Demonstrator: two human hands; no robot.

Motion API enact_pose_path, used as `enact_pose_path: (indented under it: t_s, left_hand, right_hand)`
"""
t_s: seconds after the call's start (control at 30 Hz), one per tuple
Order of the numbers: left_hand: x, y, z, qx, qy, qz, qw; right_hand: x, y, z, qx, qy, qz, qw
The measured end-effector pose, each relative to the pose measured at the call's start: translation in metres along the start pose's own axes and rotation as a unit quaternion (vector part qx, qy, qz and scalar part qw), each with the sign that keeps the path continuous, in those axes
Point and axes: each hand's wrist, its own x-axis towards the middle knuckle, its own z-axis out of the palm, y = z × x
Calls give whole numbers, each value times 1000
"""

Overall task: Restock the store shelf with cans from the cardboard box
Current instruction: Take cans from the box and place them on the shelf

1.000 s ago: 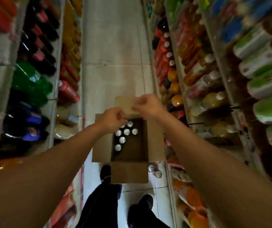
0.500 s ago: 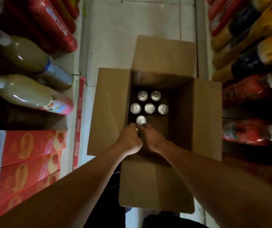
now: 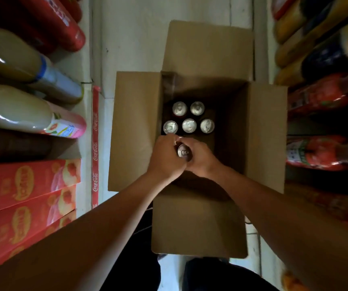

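An open cardboard box [image 3: 265,133] stands on the aisle floor below me, all flaps folded out. Several silver-topped cans [image 3: 189,125] stand upright in its far left part. One more can [image 3: 184,153] sits just above the box's near wall, gripped from both sides. My left hand [image 3: 165,159] curls round its left side and my right hand [image 3: 201,158] round its right side. Both hands are inside the box opening. The can's body is hidden by my fingers.
Shelves line both sides of the narrow aisle. On the left lie pale juice bottles [image 3: 17,110], red bottles and red cartons [image 3: 32,185]. On the right are yellow, dark and red bottles [image 3: 324,95]. My dark shoes [image 3: 210,274] stand by the box's near flap.
My head has dropped close over the box. Both hands went from its far flap down inside, closed on the nearest can, and have raised it a little.
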Motion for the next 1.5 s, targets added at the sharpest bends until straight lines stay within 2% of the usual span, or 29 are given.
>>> enact_pose_path:
  t_s: [0.07, 0.13, 0.23, 0.33, 0.37, 0.57, 0.73, 0.83, 0.97, 1.03, 1.2, 1.33, 1.5]
  left_hand:
    - [-21, 32, -21, -2, -24, -14, 1000]
    - [-41, 72, -46, -108, -96, -57, 988]
    - [-79, 153, -97, -308, -198, -114, 923]
    - [-128, 242, -146, -432, -282, -75, 853]
    - [-143, 268, -160, -442, -303, -52, 843]
    - [-250, 445, -239, -449, -329, 109, 823]
    - [-303, 569, -266, -393, -382, 224, 806]
    - [-321, 626, -266, -321, -393, 306, 806]
    - [-323, 687, -240, -180, -346, 411, 824]
    - [-318, 708, -220, -103, -328, 453, 823]
    - [-309, 741, -174, 20, -224, 546, 807]
    - [-295, 751, -161, 96, -180, 530, 823]
    - [-282, 759, -169, 104, -154, 536, 824]
  right_hand:
    - [-42, -31, -47, 60, 36, 0, 998]
    - [-87, -70, -92, 136, 72, -7, 988]
    - [-162, -143, -167, 234, 102, -21, 967]
    - [-239, -223, -230, 288, 141, -48, 946]
    - [-260, -249, -246, 302, 167, -60, 937]
    - [-395, -410, -342, 337, 329, -144, 870]
    - [-479, -493, -401, 328, 471, -167, 802]
    - [-516, -513, -431, 329, 515, -165, 774]
    - [-543, -510, -468, 266, 605, -105, 743]
    - [-543, -497, -485, 237, 647, -65, 722]
    - [-540, -461, -539, 120, 726, 44, 676]
    - [-533, -436, -575, 81, 708, 98, 695]
    - [-508, -431, -604, 43, 659, 111, 743]
